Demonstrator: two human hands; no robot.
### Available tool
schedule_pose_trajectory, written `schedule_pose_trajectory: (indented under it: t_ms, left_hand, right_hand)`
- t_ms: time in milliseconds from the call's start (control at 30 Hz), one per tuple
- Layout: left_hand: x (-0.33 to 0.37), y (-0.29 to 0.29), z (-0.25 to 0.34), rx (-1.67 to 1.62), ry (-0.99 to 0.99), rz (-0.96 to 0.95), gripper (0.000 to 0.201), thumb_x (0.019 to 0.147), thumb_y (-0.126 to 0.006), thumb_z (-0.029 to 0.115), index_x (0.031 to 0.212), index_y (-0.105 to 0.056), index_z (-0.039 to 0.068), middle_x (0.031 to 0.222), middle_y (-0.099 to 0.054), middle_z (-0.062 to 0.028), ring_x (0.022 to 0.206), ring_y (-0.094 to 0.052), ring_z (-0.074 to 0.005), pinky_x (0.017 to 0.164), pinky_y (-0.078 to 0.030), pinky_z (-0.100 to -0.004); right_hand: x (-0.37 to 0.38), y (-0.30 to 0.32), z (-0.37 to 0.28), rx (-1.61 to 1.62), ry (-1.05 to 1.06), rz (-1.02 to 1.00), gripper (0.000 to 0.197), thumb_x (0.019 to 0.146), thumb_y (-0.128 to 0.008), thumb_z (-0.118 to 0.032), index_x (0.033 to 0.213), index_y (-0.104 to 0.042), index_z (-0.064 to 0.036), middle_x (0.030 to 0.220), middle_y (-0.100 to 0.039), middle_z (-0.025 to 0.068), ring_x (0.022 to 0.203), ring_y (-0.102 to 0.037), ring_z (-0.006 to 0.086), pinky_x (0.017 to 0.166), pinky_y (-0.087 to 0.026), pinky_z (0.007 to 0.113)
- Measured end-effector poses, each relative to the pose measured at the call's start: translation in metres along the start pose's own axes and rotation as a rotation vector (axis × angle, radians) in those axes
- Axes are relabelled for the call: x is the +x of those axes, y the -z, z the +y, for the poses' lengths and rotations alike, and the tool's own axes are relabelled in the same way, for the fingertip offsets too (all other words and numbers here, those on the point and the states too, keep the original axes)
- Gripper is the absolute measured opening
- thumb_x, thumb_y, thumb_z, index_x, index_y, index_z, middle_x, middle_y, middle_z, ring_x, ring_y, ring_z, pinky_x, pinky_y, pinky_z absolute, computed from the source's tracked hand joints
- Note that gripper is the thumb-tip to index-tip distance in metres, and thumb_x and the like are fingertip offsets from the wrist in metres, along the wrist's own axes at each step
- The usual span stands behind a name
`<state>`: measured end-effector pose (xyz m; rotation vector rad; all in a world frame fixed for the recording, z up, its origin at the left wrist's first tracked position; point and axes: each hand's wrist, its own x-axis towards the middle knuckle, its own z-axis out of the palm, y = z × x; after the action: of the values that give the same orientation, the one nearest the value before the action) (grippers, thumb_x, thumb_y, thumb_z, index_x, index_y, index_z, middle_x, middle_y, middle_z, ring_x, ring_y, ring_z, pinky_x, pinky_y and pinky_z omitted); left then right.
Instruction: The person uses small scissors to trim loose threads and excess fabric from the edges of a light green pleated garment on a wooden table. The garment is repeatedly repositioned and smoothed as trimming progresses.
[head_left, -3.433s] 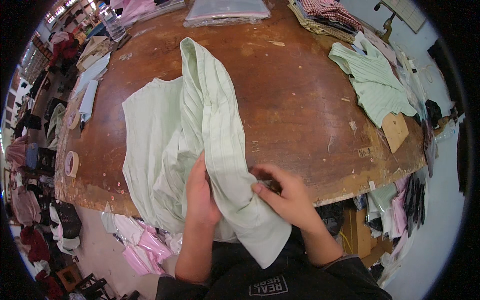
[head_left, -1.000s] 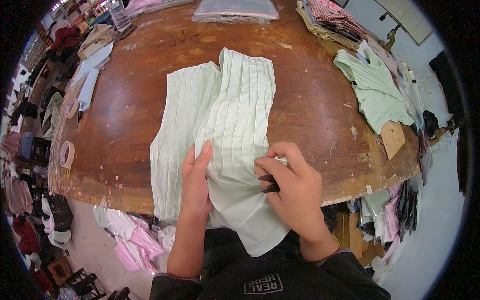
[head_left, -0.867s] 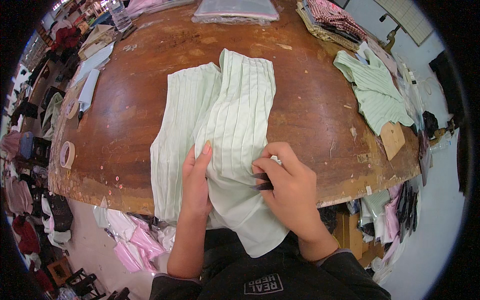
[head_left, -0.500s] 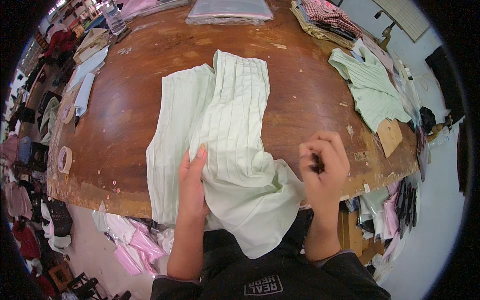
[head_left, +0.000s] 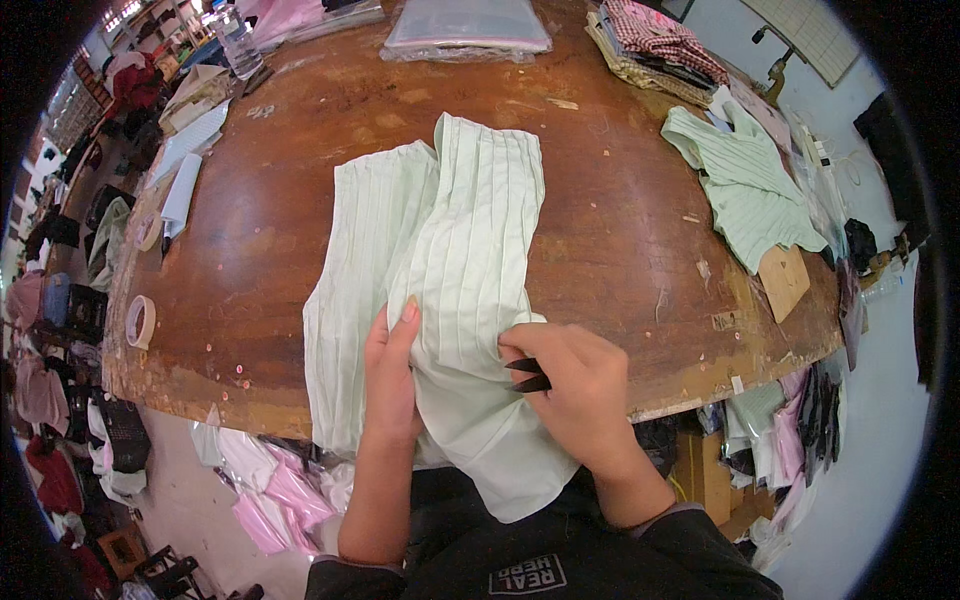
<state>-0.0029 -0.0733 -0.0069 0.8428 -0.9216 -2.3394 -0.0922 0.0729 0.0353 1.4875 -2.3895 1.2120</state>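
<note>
A pale green pleated garment (head_left: 478,220) lies partly folded on the wooden table, its lower end hanging over the near edge against me. My left hand (head_left: 393,365) grips its middle, thumb on top of the pleats and the other fingers hidden under the cloth. My right hand (head_left: 570,385) is closed around small black thread snips (head_left: 530,376), whose two pointed blades stick out apart toward the left. The fingertips of that hand touch or pinch the garment's right edge; exactly how is hidden.
The wooden table (head_left: 260,230) carries tape rolls (head_left: 141,322) on the left. Clear plastic bags (head_left: 465,25) lie at the far edge, folded checked clothes (head_left: 665,45) at far right. Another pale green garment (head_left: 745,185) and a tan card (head_left: 783,282) lie right. Pink bagged clothes (head_left: 285,495) are below.
My right hand has moved left from beside the garment to its right edge, and the snips' blades now show. My left hand keeps its hold; the view has shifted slightly.
</note>
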Motion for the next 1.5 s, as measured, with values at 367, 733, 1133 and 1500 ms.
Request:
schedule_pose_trajectory:
  t_ms: [367,733,1133,1500]
  left_hand:
    - [-0.001,-0.002,-0.001,0.018,-0.011,0.003,0.042,0.097,-0.054,0.019,0.131,-0.047,-0.003,0.125,-0.058,-0.0114,0.109,-0.059,-0.0178,0.093,-0.047,-0.0313]
    - [0.001,0.012,-0.009,-0.063,-0.023,-0.064,0.045,0.096,-0.051,0.018,0.134,-0.043,-0.004,0.128,-0.055,-0.0138,0.112,-0.057,-0.0201,0.097,-0.044,-0.0335]
    - [-0.003,0.002,-0.008,-0.059,-0.073,-0.121,0.027,0.097,-0.047,0.011,0.121,-0.051,0.000,0.117,-0.062,-0.0098,0.104,-0.060,-0.0156,0.091,-0.047,-0.0310]
    - [-0.006,0.003,-0.008,-0.055,-0.102,-0.148,0.029,0.096,-0.049,0.010,0.123,-0.049,0.000,0.117,-0.061,-0.0095,0.104,-0.060,-0.0153,0.091,-0.047,-0.0303]
  right_hand:
    - [0.005,0.009,0.009,0.134,-0.075,0.101,0.028,0.066,-0.065,0.011,0.089,-0.060,-0.0042,0.081,-0.062,0.0068,0.063,-0.059,0.0159,0.054,-0.045,0.026]
    - [-0.003,0.006,0.003,0.091,-0.299,-0.154,0.035,0.075,-0.078,-0.022,0.100,-0.059,-0.0065,0.087,-0.064,0.0118,0.072,-0.064,0.0299,0.064,-0.051,0.038]
    - [-0.014,0.000,0.024,0.209,-0.257,-0.040,0.020,0.075,-0.076,-0.003,0.088,-0.059,-0.0016,0.076,-0.060,0.0092,0.060,-0.057,0.0166,0.056,-0.046,0.026]
    - [0.014,0.013,0.013,0.131,-0.002,0.172,0.028,0.072,-0.074,-0.002,0.098,-0.064,-0.0043,0.090,-0.064,0.0104,0.074,-0.063,0.0267,0.066,-0.051,0.032]
